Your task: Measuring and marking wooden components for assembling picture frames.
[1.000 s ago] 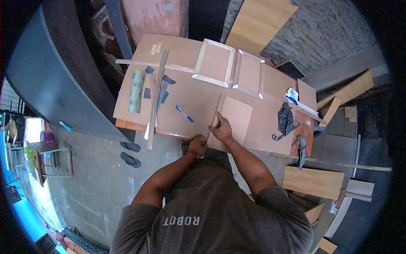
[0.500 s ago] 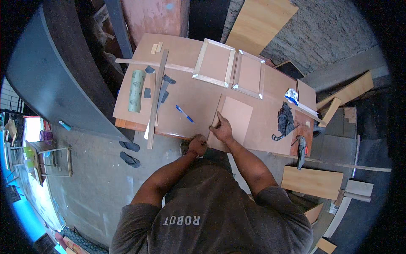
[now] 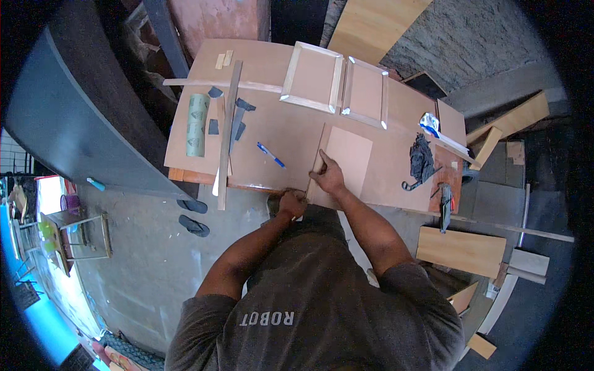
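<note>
A narrow wooden strip (image 3: 321,145) lies along the left side of a flat rectangular board (image 3: 351,157) at the table's front. My right hand (image 3: 328,176) grips the strip midway, index finger pointing up along it and thumb at its left side. At the table's front edge my left hand (image 3: 292,204) is closed beside the strip's near end; what its fingers hold, if anything, is hidden. A blue pen (image 3: 271,154) lies to the left of my right hand. Beyond the board rest two wooden frames, one pale (image 3: 312,77) and one brownish (image 3: 365,93), both with whitish corners.
Left on the table (image 3: 266,123) are a greenish roll (image 3: 197,125), a long wooden slat (image 3: 229,136) and dark sandpaper-like scraps (image 3: 240,130). A crumpled black cloth (image 3: 421,159) lies on the right. A clamp-like tool (image 3: 445,207) sits at the right front edge; slippers (image 3: 194,226) are on the floor.
The whole view has shifted slightly, so the table sits higher in the picture. Both hands keep nearly the same places by the strip, the left a little closer to its near end.
</note>
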Demonstrator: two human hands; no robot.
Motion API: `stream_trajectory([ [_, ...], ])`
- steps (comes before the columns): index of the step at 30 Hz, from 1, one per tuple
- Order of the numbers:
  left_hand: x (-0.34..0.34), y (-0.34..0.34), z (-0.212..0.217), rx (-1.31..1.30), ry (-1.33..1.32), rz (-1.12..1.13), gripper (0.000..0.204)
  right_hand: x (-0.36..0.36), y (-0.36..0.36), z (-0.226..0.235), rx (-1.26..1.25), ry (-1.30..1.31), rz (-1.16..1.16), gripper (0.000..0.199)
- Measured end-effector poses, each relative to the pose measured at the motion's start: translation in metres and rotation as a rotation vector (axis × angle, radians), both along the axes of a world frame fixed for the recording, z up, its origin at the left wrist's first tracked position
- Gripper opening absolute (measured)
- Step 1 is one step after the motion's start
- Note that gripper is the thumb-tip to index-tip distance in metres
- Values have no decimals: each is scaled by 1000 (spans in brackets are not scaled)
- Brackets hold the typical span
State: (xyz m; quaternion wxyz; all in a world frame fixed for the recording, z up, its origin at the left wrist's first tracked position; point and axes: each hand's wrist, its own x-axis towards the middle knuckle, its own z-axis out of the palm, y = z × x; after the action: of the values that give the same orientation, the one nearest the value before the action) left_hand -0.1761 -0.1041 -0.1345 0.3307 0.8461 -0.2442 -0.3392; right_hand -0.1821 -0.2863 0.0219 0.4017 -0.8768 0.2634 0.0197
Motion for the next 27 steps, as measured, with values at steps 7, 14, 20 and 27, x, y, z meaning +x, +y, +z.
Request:
stream_trajectory([
  [7,-6,-7,42,-88,61,-11,39,-12,-13,-11,-35,38,-6,89],
  [14,0,-9,80,-145,143,72,31,-9,-9,-2,82,44,-41,88],
  [20,3,-6,88,-153,146,31,30,-10,-12,-8,55,67,-30,89],
  [27,0,-9,72,-96,91,54,33,-12,-13,-15,76,80,-85,89],
])
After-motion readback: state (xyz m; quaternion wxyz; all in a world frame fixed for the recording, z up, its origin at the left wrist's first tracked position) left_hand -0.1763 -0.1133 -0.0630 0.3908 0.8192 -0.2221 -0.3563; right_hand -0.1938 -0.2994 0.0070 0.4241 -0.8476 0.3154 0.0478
